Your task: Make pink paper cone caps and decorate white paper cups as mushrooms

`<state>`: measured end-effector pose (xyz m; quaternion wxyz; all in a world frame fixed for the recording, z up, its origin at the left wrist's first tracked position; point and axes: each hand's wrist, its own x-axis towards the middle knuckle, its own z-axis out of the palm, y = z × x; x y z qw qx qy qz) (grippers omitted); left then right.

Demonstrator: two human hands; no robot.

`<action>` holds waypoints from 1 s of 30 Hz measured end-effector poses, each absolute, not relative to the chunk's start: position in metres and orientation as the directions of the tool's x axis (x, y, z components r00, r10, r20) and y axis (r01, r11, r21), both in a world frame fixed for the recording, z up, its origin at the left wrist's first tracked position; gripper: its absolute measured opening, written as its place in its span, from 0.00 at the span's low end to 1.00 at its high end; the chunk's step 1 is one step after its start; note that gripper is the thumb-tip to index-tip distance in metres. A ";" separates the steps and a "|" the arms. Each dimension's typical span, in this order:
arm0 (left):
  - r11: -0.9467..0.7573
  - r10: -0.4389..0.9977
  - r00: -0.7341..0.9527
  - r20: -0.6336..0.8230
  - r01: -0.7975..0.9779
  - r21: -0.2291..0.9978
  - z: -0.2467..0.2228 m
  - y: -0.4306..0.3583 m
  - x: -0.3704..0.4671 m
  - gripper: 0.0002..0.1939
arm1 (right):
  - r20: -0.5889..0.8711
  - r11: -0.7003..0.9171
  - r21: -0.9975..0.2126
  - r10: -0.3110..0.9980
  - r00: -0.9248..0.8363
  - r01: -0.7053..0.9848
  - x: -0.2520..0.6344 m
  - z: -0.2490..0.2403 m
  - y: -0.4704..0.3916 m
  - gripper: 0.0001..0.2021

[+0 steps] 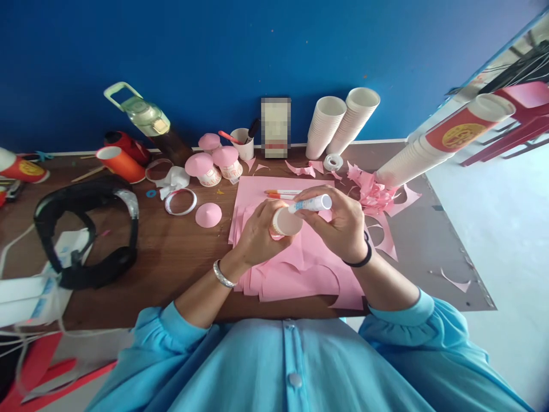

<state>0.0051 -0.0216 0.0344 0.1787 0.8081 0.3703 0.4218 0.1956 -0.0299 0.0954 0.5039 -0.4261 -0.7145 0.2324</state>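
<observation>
My left hand [256, 236] is wrapped round a small paper cup [288, 222], its pale round end turned up toward me. A white glue stick with blue print [316, 203] is gripped in my right hand [342, 224]. The tip of the glue stick meets the upper edge of the cup's round end. Beneath both hands lies a stack of pink paper sheets [295, 283], some with curved cuts. A loose pink paper cone [209, 215] rests left of the stack. Behind it, pink cone tops cover several small printed cups [209, 174].
Tall stacks of white cups [325, 129] stand by the blue wall. A long cup stack [422, 151] leans at right near crumpled pink scraps [373, 189]. On the left are a bottle [150, 120], an orange cup [120, 164], tape [180, 202] and a black strap [100, 274].
</observation>
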 end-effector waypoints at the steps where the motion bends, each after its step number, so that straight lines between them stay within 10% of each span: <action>1: -0.661 0.750 0.369 0.549 0.448 0.602 0.034 -0.021 0.005 0.26 | 0.525 0.531 -0.758 0.841 -0.129 0.378 0.195 0.096 -0.029 0.04; 30: -0.619 0.777 0.275 0.566 0.498 0.607 0.037 -0.007 0.000 0.24 | 0.528 0.514 -0.757 0.845 -0.086 0.402 0.193 0.091 -0.005 0.03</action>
